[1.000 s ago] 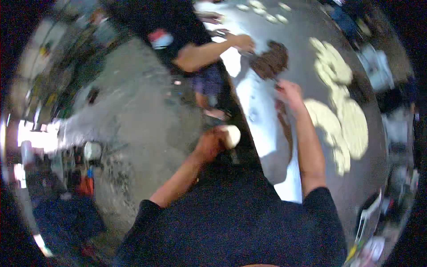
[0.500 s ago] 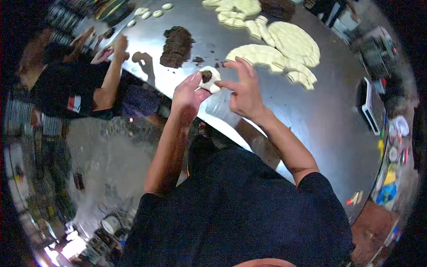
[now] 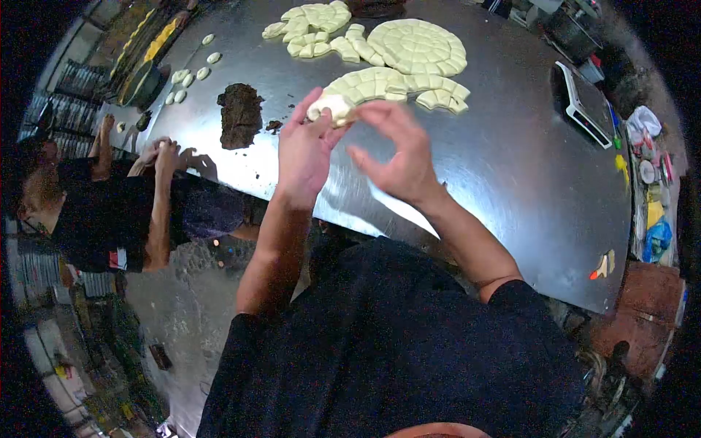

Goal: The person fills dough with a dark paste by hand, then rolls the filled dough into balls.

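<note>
My left hand (image 3: 305, 157) is closed around a small piece of white dough (image 3: 332, 106), held above the metal table. No brown filling shows on the side of the dough facing me. My right hand (image 3: 400, 155), slightly blurred, has its thumb apart from its curved fingers, and the fingertips are right at the dough's edge. Left of my hands lies a block of dark brown paste (image 3: 239, 117) with crumbs beside it. Behind the held dough, a curved band of cut dough pieces (image 3: 372, 84) rests on the table.
A round of scored dough (image 3: 418, 45) and more cut dough (image 3: 318, 16) lie farther back. Several small dough balls (image 3: 188, 79) sit at the left. A scale-like device (image 3: 584, 106) stands at the right. Two co-workers' arms (image 3: 157, 197) reach to the table's left edge.
The brown filling seen on the dough is now out of sight. My right hand's fingers have moved against the dough's far edge. The view has turned, shifting the table things left.
</note>
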Demonstrator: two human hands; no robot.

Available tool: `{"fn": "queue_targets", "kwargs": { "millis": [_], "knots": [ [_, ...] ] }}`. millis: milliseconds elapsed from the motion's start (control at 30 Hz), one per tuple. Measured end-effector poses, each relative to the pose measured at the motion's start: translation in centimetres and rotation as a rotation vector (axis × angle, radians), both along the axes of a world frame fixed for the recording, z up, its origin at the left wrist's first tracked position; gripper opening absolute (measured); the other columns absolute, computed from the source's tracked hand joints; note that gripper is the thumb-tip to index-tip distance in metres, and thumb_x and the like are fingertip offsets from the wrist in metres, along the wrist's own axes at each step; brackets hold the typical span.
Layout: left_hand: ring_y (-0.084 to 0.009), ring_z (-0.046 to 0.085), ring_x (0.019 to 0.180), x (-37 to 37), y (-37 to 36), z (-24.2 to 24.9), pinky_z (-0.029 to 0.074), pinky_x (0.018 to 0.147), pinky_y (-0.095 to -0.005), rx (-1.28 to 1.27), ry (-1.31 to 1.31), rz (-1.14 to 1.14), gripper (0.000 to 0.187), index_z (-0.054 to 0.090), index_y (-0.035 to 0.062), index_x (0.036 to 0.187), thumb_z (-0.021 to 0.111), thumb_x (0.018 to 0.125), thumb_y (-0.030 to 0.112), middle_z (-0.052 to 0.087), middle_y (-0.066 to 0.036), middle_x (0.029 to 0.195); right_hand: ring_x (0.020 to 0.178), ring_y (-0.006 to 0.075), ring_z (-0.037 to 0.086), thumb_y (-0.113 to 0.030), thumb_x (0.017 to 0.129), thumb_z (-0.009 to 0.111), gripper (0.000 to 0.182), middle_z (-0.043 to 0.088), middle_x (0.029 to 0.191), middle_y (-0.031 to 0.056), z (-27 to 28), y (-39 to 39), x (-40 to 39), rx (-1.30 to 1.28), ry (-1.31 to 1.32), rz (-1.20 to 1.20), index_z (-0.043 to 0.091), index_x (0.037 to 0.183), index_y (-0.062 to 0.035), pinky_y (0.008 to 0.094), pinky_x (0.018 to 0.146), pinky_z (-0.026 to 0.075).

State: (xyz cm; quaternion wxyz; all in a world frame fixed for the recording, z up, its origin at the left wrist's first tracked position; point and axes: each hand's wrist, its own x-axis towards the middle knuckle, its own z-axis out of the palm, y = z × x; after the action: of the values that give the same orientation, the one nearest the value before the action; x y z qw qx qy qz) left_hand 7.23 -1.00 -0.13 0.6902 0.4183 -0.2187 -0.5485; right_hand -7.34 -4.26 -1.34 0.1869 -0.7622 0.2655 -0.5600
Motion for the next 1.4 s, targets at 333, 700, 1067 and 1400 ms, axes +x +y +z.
{"fn": "queue_targets", "kwargs": {
  "millis": [333,700,1067,1400],
  "knots": [
    [-0.0160,0.061,0.093,-4.5,-0.8,1.7,0.048,0.082,-0.0272,-0.116,-0.112,-0.068,0.035,0.049,-0.0054,0.128,0.049,0.098,0.012,0.063,-0.013,0.108,0.076,0.0226,0.060,-0.004,0.070,0.073,0.026,0.059,0.089,0.0104,0.5,0.5,-2.3,-0.254,0.106,-0.094,0.061,0.093,-0.0046,0.0308,0.064,0.049],
    [-0.0030,0.044,0.063,-7.1,-0.7,3.9,0.034,0.053,-0.0196,-0.062,-0.136,0.065,0.030,0.061,-0.0033,0.117,0.051,0.098,0.017,0.059,0.001,0.081,0.067,0.0243,0.056,-0.003,0.067,0.070,0.020,0.052,0.075,0.0044,3.1,-0.2,-4.2,-0.281,-0.004,-0.042,0.059,0.083,-0.0087,0.0350,0.056,0.045],
    [-0.0051,0.045,0.063,-7.2,0.3,4.1,0.037,0.057,-0.0197,-0.031,-0.233,-0.029,0.028,0.059,0.0040,0.085,0.048,0.100,0.025,0.053,0.001,0.074,0.073,0.0234,0.058,-0.001,0.064,0.075,0.027,0.057,0.079,0.0067,2.9,0.1,-4.8,-0.285,0.002,-0.118,0.061,0.087,-0.0067,0.0335,0.064,0.047],
    [-0.0093,0.057,0.068,-2.4,0.3,0.0,0.047,0.060,-0.0253,-0.072,-0.808,-0.396,0.018,0.056,-0.0014,0.100,0.046,0.098,0.013,0.062,-0.005,0.081,0.082,0.0244,0.061,-0.003,0.072,0.068,0.017,0.060,0.099,0.0110,-0.7,0.8,-7.1,0.146,0.172,0.205,0.067,0.089,-0.0041,0.0317,0.072,0.050]
  ]
}}
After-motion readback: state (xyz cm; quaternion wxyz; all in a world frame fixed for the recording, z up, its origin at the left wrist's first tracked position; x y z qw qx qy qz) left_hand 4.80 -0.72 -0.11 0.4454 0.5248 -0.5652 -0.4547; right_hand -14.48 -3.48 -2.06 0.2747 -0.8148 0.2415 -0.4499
